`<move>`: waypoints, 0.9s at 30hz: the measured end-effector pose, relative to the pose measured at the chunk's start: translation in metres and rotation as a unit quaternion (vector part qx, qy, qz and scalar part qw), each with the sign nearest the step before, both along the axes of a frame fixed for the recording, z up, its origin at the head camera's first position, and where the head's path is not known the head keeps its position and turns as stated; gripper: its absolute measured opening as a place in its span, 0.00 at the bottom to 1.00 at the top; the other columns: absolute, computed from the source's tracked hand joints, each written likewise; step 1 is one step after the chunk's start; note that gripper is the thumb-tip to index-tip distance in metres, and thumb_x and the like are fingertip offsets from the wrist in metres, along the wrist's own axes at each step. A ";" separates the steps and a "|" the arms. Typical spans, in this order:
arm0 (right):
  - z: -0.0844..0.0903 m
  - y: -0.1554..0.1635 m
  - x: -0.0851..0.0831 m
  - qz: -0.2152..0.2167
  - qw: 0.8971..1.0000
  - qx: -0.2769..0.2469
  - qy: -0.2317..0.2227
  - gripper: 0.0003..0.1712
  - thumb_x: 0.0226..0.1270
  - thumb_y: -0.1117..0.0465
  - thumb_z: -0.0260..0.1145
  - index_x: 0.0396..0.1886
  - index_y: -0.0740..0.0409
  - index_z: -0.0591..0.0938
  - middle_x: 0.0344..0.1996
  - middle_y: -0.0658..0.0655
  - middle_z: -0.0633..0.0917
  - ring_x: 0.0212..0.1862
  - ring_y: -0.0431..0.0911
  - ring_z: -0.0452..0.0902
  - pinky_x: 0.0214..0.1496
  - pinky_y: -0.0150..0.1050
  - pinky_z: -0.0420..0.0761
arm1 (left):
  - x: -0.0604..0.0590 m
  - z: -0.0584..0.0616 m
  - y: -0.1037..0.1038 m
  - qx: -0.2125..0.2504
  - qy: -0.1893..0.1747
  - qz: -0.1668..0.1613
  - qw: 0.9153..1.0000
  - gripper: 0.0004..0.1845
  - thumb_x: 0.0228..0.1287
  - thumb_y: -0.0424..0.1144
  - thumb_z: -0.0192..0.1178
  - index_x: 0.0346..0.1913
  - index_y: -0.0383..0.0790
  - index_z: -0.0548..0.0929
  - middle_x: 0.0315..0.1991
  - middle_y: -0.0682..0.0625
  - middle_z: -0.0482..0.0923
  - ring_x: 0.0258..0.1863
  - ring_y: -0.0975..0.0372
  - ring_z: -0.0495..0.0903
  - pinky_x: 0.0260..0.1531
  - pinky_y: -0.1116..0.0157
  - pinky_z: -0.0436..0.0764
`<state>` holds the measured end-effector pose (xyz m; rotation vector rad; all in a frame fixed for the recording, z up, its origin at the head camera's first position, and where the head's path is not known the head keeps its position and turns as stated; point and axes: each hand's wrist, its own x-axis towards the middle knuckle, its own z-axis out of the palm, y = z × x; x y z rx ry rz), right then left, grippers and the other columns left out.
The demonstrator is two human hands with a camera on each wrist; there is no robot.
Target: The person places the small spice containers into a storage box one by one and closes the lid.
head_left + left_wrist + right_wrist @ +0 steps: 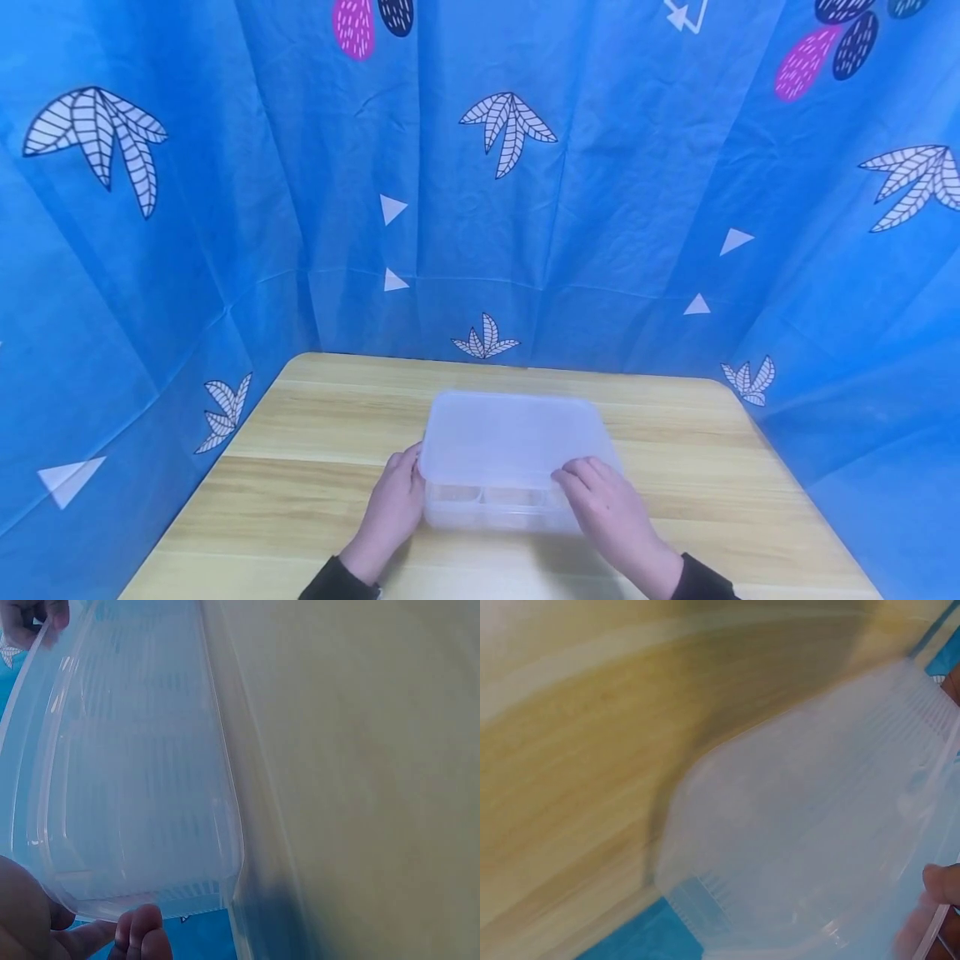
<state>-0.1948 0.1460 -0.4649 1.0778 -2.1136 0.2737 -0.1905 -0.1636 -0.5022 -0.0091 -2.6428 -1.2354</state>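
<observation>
A translucent plastic lid (pixel 510 433) lies over a clear box (pixel 487 507) in the middle of the wooden table (pixel 315 467). The lid's near edge stands a little above the box, and dividers show underneath it. My left hand (pixel 408 473) grips the lid's near left corner, with fingertips (pixel 141 934) curled under the lid (pixel 135 765). On the near right edge sits my right hand (pixel 583 482), its fingers curled over the rim. One right fingertip (pixel 941 881) shows against the lid (pixel 802 825) in the right wrist view.
Blue cloth (pixel 225 208) printed with leaves and triangles hangs behind the table and down both sides. Bare wood lies left, right and in front of the box. The table's near edge is just below my sleeves.
</observation>
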 end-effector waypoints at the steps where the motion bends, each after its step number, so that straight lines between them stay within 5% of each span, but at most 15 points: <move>1: -0.001 0.000 0.000 0.000 1.000 0.002 -0.005 0.14 0.61 0.70 0.56 0.42 0.62 0.85 0.37 0.53 0.82 0.40 0.47 0.79 0.42 0.39 0.82 | 0.000 0.000 0.000 0.001 0.002 -0.002 1.000 0.22 0.80 0.39 0.44 0.71 0.36 0.70 0.56 0.37 0.75 0.55 0.44 0.78 0.55 0.45 0.79; 8: -0.006 0.002 0.002 0.012 1.000 0.009 -0.021 0.13 0.64 0.60 0.59 0.43 0.58 0.85 0.40 0.50 0.82 0.42 0.45 0.79 0.45 0.38 0.82 | 0.001 0.003 -0.002 -0.005 0.010 -0.013 1.000 0.22 0.80 0.38 0.44 0.70 0.33 0.71 0.51 0.40 0.77 0.51 0.47 0.80 0.53 0.46 0.80; 27: -0.015 0.010 0.002 0.039 0.998 0.027 -0.033 0.13 0.60 0.60 0.65 0.45 0.55 0.83 0.43 0.49 0.82 0.44 0.44 0.79 0.46 0.37 0.82 | -0.001 -0.001 -0.010 -0.001 0.020 -0.032 0.999 0.22 0.79 0.34 0.42 0.70 0.31 0.69 0.56 0.35 0.76 0.57 0.43 0.77 0.59 0.43 0.75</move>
